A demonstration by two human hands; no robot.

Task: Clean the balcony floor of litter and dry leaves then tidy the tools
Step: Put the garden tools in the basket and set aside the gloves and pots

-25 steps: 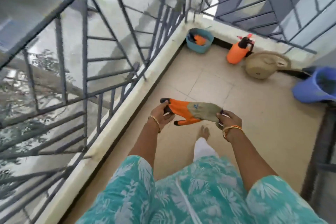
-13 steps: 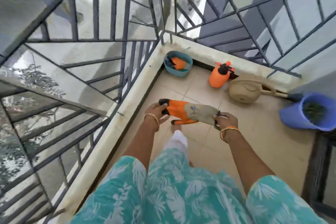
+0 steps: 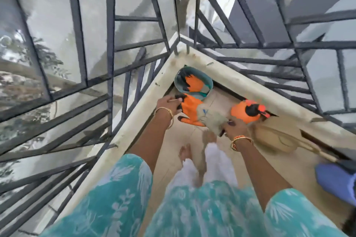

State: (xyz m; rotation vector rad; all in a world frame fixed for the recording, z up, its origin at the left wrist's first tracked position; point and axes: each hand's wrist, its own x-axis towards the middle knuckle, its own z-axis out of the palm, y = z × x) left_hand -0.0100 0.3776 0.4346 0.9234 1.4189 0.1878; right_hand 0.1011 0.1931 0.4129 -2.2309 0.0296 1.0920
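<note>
Both hands stretch an orange rubbery glove (image 3: 192, 110) with a grey knit cuff: left hand (image 3: 169, 104) pinches the black fingertips, right hand (image 3: 236, 128) grips the cuff. It's now right over the round teal tub (image 3: 209, 82) in the corner, holding what's probably its twin. Orange sprayer (image 3: 243, 114) and tan watering can (image 3: 277, 138) sit beside it, blurry.

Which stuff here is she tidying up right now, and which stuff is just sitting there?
For the job:
- orange and grey glove, held by left hand and right hand
- teal basket in the corner, with another orange glove in it

Just sitting there:
- orange spray bottle
- tan watering can
- blue bucket
</note>
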